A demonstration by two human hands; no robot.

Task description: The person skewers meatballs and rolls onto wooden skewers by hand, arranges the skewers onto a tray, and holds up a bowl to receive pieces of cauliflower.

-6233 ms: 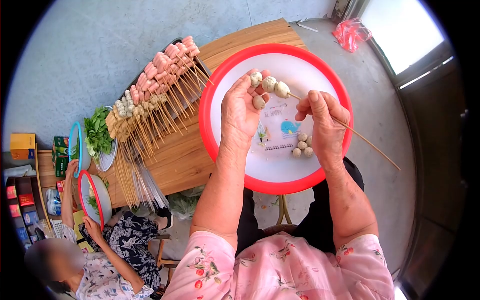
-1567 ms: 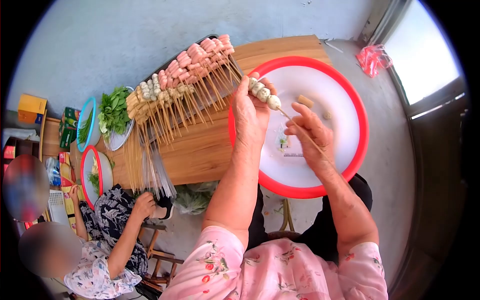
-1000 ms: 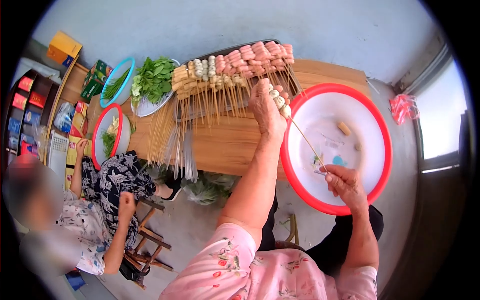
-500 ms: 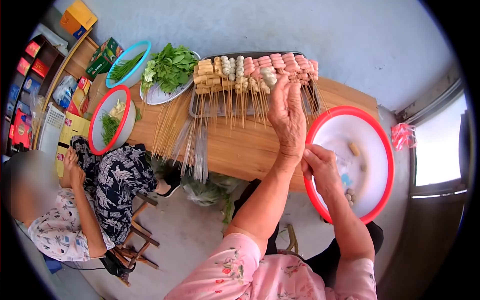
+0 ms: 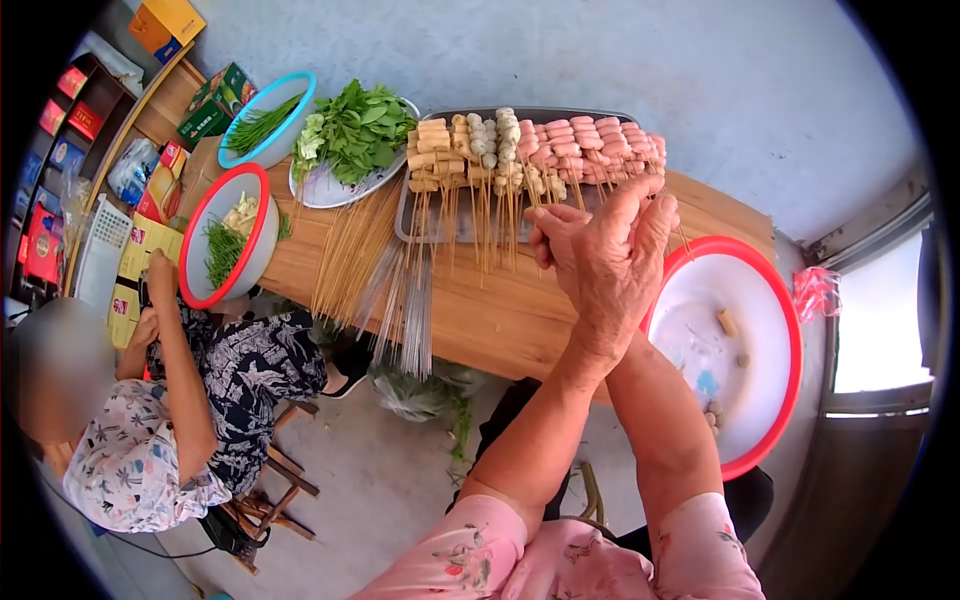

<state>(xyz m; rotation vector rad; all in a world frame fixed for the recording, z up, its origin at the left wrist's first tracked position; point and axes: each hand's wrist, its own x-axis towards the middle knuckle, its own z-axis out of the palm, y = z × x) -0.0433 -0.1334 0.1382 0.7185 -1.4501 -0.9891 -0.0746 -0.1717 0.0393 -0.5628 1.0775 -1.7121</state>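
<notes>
My left hand [image 5: 622,275] is raised in front of the tray's right end, fingers and thumb curled toward each other. What lies inside them is hidden. My right hand [image 5: 556,238] reaches across behind it, its fingers pinched near the skewer sticks. Whatever it pinches, if anything, is too small to make out. On the metal tray [image 5: 403,222] lie rows of skewers: tan rolls [image 5: 434,137], grey balls [image 5: 507,133] and pink sausage pieces [image 5: 610,140]. Their bamboo sticks point toward me.
Right of my arms stands a red-rimmed white basin [image 5: 790,370] with a few loose pieces. Bare bamboo sticks [image 5: 350,255] and metal skewers [image 5: 412,310] lie left. Beyond are a plate of greens [image 5: 365,135], a blue-rimmed bowl [image 5: 268,87] and a red-rimmed bowl [image 5: 268,225]. A person [image 5: 140,450] sits left.
My right hand has moved from the basin's rim up and left to the tray's front. My left hand has shifted right and down; the grey balls at its fingertips are out of sight.
</notes>
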